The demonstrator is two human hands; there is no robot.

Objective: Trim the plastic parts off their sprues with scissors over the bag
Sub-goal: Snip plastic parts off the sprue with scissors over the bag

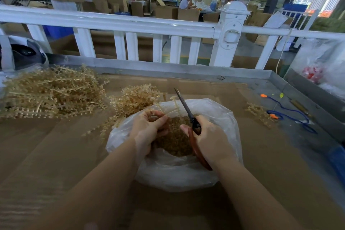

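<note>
Item: sprue [172, 107], pale tan plastic, a thin stem with small parts budding along it. Our left hand [149, 130] pinches its near end between curled fingertips above the open clear bag [220, 117], which sits at the middle of the worktop [56, 155] towards its near edge.

Tool: scissors [188, 115], brown-handled; our right hand [209, 138] grips the handles, and the blades look nearly closed beside the stem.

Bag contents: cut parts [177, 144], a brown heap.

Stock: large pile of sprues [50, 91] at the far left of the worktop; smaller pile [136, 99] just beyond the bag.

Handling, as we judge it: light, springy, somewhat brittle; the stem likely flexes under the blades, so we hold it on bare stem close to the cut. Parts are tiny and may fly off, so we keep the cut above the bag mouth.

Also present: blue cord [293, 115] near the right edge.
</note>
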